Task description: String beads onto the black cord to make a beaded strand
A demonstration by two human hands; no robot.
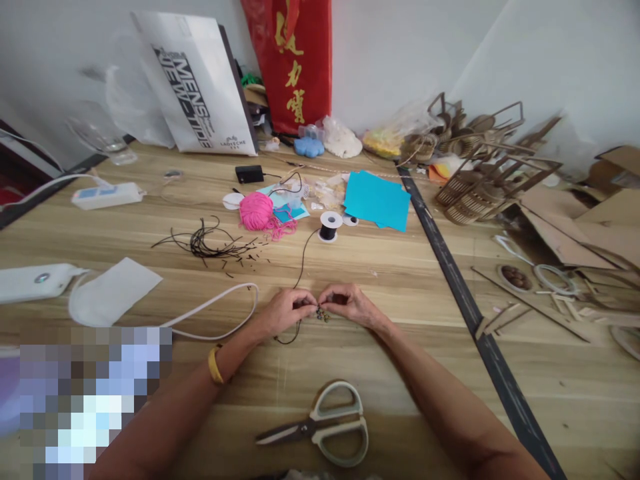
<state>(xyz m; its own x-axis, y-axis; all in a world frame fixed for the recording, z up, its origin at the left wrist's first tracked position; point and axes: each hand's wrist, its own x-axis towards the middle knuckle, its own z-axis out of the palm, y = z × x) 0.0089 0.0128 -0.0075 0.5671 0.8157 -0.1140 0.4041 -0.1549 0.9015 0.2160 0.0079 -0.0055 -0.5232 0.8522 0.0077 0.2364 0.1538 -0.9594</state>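
My left hand (285, 311) and my right hand (350, 303) meet over the wooden table (350, 373), fingers pinched together. Between the fingertips sit a few small dark beads (323, 315) on a thin black cord (301, 263). The cord runs away from my hands to a small white spool (330, 225) farther back. A short loop of the cord hangs below my left hand. A yellow band circles my left wrist.
Grey-handled scissors (325, 427) lie shut near the table's front edge. A pink yarn ball (257, 212), blue paper sheets (376, 199), cut black cord scraps (210, 243), a white cable (220, 313) and power strips lie around. Wooden cut-out parts (480, 173) pile up at the right.
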